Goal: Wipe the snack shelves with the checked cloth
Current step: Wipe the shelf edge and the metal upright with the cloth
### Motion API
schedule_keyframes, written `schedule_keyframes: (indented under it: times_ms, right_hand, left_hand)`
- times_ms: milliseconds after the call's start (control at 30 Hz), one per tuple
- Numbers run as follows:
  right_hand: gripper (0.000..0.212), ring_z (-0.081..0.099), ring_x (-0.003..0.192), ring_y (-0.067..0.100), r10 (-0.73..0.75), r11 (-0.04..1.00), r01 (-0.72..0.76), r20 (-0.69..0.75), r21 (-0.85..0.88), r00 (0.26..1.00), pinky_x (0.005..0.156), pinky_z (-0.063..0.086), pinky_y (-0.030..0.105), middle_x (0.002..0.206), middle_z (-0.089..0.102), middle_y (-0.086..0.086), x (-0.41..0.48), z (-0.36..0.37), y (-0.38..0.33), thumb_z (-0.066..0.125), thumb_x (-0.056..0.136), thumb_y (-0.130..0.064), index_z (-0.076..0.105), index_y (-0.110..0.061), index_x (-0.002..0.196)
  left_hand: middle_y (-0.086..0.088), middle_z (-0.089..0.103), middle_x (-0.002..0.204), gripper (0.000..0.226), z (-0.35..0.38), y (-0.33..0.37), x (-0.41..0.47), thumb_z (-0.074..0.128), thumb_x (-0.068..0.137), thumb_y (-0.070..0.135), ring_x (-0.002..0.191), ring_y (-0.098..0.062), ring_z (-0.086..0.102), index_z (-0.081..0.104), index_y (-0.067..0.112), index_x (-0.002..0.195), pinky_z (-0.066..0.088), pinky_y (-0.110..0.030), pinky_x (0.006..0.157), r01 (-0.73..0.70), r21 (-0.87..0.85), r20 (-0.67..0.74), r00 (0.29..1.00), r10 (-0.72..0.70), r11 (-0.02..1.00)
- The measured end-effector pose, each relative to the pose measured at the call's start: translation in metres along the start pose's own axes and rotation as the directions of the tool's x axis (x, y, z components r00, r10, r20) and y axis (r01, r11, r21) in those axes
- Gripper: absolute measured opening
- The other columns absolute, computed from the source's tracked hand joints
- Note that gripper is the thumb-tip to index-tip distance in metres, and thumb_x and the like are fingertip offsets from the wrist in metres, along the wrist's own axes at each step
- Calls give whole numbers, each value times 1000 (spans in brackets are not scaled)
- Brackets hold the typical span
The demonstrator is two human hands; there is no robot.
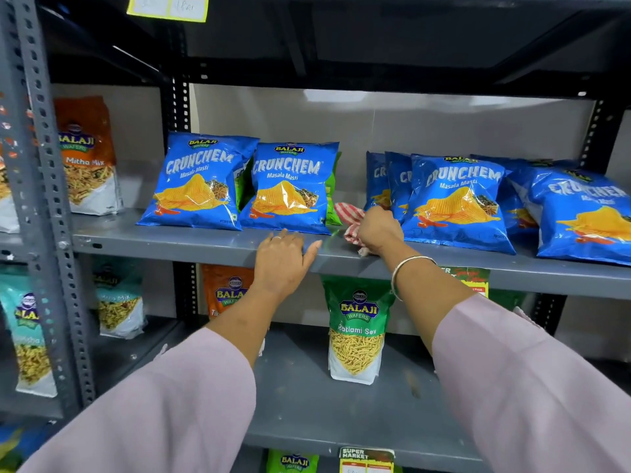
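Note:
The red-and-white checked cloth [349,218] lies bunched on the grey middle shelf [211,240], in the gap between two groups of blue chip bags. My right hand [379,230] is closed on the cloth and presses it onto the shelf surface. My left hand [281,259] rests flat on the shelf's front edge, fingers spread, holding nothing. Blue chip bags [288,186] stand just behind my left hand, and more blue bags [454,203] lean to the right of my right hand.
A green sev pouch [356,327] stands on the lower shelf [307,404] below my hands. Orange and teal snack pouches [87,155] fill the left bay behind a perforated grey upright [51,213]. A dark shelf [375,42] hangs overhead.

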State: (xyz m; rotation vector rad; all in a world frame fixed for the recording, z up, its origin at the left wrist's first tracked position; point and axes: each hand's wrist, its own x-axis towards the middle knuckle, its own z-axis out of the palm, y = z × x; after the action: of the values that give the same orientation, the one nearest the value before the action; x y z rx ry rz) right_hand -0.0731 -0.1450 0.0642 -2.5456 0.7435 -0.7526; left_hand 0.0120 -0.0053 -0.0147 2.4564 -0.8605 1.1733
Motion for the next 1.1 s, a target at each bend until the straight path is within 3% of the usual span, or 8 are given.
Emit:
schedule_keyframes:
  times_ms: [67,167,467,600,667,767,933,1100]
  right_hand:
    - [34,50,124,40,-14,996,16,-30,90,999,100,44,42,136,51,24,-4,-6,-5,41,96,-7,49,5,127]
    - [34,54,121,40,-77,975,91,-79,201,994,98,45,41,132,55,25,-14,-12,-20,45,95,-10,53,4,124]
    - [41,57,114,41,-388,878,417,-159,237,908,89,46,42,129,59,22,-70,25,-54,35,95,-6,48,-15,133]
    - [46,47,133,28,-540,783,569,-178,251,823,101,41,36,150,43,8,-97,70,-62,37,98,-8,40,-15,144]
    - [47,47,135,24,-604,726,646,-233,233,762,105,41,32,148,46,9,-111,96,-64,45,94,0,46,-9,141]
    - [54,69,108,28,-663,658,742,-369,129,652,84,58,37,121,69,16,-125,144,-69,71,65,14,67,0,117]
    - [56,69,107,28,-671,697,709,-253,104,697,83,58,38,121,69,14,-140,224,-96,68,64,13,67,-3,117]
    - [46,51,132,26,-426,892,425,-27,153,904,102,44,35,149,45,6,-140,289,-132,44,95,-3,47,-12,140]
  left_hand:
    - [-12,49,139,60,-5,1,-4,21,98,50,133,-25,36,50,9,131,21,-41,110,2,15,64,998,-3,1000]
    - [-7,18,155,69,-10,-5,-18,12,95,55,143,-18,8,22,9,147,3,-41,116,23,63,51,998,-26,998]
    - [-17,16,154,73,-30,-57,-103,18,91,49,142,-28,14,23,-2,144,14,-47,113,220,238,8,974,-228,946]
    - [-18,18,153,74,-37,-89,-140,19,91,49,141,-28,16,23,-2,144,18,-49,112,272,274,26,957,-290,922]
    - [-18,18,153,73,-35,-110,-157,20,91,48,141,-28,17,23,-2,144,20,-49,111,293,304,36,947,-318,907]
    - [-18,21,153,73,-26,-144,-182,19,91,48,140,-29,21,25,-2,143,21,-50,110,320,346,51,932,-358,882]
    - [-18,25,151,73,-2,-209,-212,21,90,48,139,-26,17,27,-2,142,12,-45,111,269,379,104,938,-330,885]
    - [-18,22,152,71,15,-288,-196,24,90,47,140,-26,14,18,1,143,3,-43,113,148,336,89,978,-188,930]
